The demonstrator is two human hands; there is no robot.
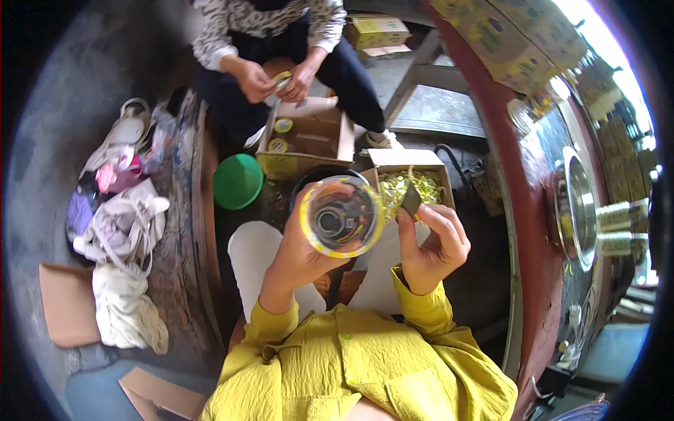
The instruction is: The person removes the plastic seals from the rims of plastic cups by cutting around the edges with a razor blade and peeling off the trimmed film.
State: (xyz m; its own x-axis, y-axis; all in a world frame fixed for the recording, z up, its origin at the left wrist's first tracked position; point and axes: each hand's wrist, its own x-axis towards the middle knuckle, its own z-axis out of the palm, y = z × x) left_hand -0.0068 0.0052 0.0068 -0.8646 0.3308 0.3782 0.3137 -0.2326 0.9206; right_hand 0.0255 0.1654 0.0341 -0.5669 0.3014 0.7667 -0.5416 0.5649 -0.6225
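My left hand (300,249) is wrapped round a clear round plastic container (342,216) with a yellow rim, its round end facing the camera. To its right, my right hand (437,245) pinches a small dark flat piece (411,199) between thumb and fingertips. Behind that piece stands an open cardboard box (411,156) filled with yellow-green strips (430,185). A dark round tub (300,189) shows partly behind the container.
Across from me a seated person (263,31) holds a small item over an open box (289,165) containing yellow-lidded containers. A green basin (238,182) is at the left. Bags (125,231) lie further left. A red-edged table (523,281) with a metal basin (577,209) stands right.
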